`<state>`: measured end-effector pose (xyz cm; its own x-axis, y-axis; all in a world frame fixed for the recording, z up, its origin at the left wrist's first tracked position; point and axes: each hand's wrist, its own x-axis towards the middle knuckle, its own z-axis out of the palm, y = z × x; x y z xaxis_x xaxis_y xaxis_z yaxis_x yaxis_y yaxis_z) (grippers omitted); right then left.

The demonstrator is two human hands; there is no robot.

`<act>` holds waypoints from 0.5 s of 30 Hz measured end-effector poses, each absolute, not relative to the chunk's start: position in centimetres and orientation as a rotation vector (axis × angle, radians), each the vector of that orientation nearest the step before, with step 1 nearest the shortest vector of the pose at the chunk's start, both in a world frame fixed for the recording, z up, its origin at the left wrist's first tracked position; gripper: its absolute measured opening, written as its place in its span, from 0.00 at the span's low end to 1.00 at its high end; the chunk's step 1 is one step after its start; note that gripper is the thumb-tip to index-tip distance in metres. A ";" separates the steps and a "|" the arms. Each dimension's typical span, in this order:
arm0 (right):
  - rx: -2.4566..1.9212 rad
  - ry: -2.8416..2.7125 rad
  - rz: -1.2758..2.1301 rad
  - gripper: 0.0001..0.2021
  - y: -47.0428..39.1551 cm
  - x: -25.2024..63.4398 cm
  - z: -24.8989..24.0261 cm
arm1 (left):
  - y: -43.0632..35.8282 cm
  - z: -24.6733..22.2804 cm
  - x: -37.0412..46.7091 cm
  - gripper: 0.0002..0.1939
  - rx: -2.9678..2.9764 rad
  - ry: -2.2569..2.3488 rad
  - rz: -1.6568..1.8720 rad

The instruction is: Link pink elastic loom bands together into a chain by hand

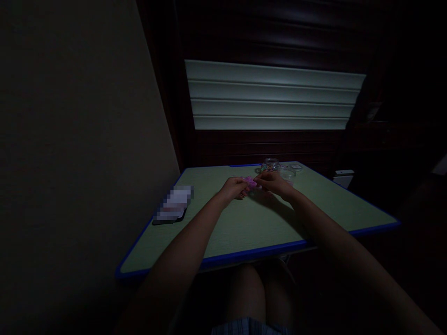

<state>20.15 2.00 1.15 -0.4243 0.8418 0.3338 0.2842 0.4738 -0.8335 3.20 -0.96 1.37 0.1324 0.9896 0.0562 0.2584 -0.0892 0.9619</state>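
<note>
A small pink-purple item [250, 182] is between my two hands, above the middle of the green table [237, 232]. My left hand [235, 189] pinches its left side, with the fingers closed. From the right, my right hand [272, 182] has its thumb and fingers together at the item's other side. What exactly the item is, I cannot make out in the dim light. Just behind my right hand stand a clear glass jar [271, 164] with colourful small pieces in it and a clear round container [288, 175], partly hidden by that hand.
A flat, pixelated object [173, 204] with a dark edge lies at the table's left side. A round clear lid [296, 167] is near the back right. A wall borders the left; blue edging rims the table.
</note>
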 end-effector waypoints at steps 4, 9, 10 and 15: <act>-0.936 -1.954 0.971 0.18 1.7 20.1 1.2 | -1.0 1.4 3.2 0.06 1.523 1.265 1.030; -0.985 -1.939 0.997 0.16 1.9 20.2 1.1 | -0.8 1.3 3.2 0.06 1.537 1.278 1.010; -0.993 -1.935 0.996 0.16 1.9 20.2 1.0 | -0.8 1.3 3.2 0.06 1.539 1.282 1.005; -1.019 -1.938 0.975 0.15 2.0 20.2 1.0 | -1.0 1.4 3.1 0.06 1.549 1.275 1.002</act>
<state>20.19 2.02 0.99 -0.4216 0.8723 0.2476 0.3208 0.3989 -0.8591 3.14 -0.98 1.40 0.1518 0.9869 0.0553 0.2876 -0.0976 0.9528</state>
